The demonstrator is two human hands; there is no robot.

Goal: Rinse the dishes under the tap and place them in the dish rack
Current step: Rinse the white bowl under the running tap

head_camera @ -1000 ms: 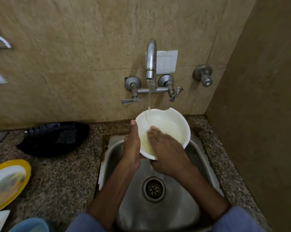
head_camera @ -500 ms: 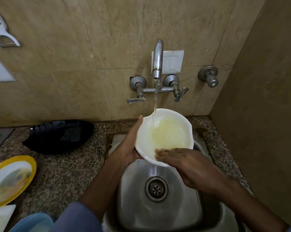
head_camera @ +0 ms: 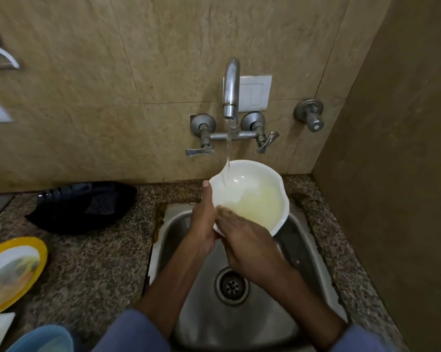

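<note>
- The left hand [head_camera: 203,226] grips the near-left rim of the white bowl [head_camera: 257,184]. Its thumb lies up along the outside of the rim and its fingers curl beneath, out of sight.
- The right hand [head_camera: 251,247] reaches over the bowl's near edge with its fingers straight and laid flat against the inside wall. It holds nothing, and the fingertips are blurred.
- The bowl is held above the back half of the sink [head_camera: 265,323], tilted with its mouth toward the person. Pale yellowish, cloudy water pools inside it.
- A thin stream of water [head_camera: 228,148] falls from the tap [head_camera: 231,90], which is mounted on the wall behind the sink, and lands inside the bowl's far-left wall.
- The drain [head_camera: 231,285] sits in the sink floor, below the wrists.
- Left of the sink, a black dish [head_camera: 82,207] rests on the speckled counter [head_camera: 100,265].
- Farther left of the sink lies a yellow-rimmed plate [head_camera: 13,270]. Its white centre is smeared with yellowish residue.
- A blue container [head_camera: 43,339] shows at the bottom edge, left of the sink. I cannot tell what it holds.
</note>
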